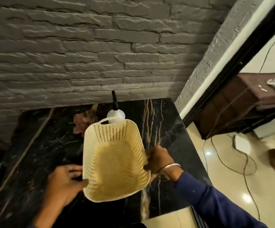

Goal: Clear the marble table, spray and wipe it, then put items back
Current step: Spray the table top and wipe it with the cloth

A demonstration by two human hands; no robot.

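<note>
A cream perforated plastic basket (115, 162) with nothing inside is held over the black marble table (51, 145). My left hand (64, 183) grips its near-left rim with the thumb over the edge. Holding the right rim is my right hand (158, 162), with a metal bangle on its wrist. Behind the basket a white spray bottle (116, 112) with a black nozzle stands near the wall, partly hidden by the basket's far rim. A brownish bunch of dried flowers (82, 120) lies on the marble left of the bottle.
A grey stone wall (84, 55) backs the table. To the right are a glossy tiled floor (229, 178) with trailing cables, a brown cabinet (257, 96) carrying a white controller (274, 84), and a white device (242, 143) on the floor.
</note>
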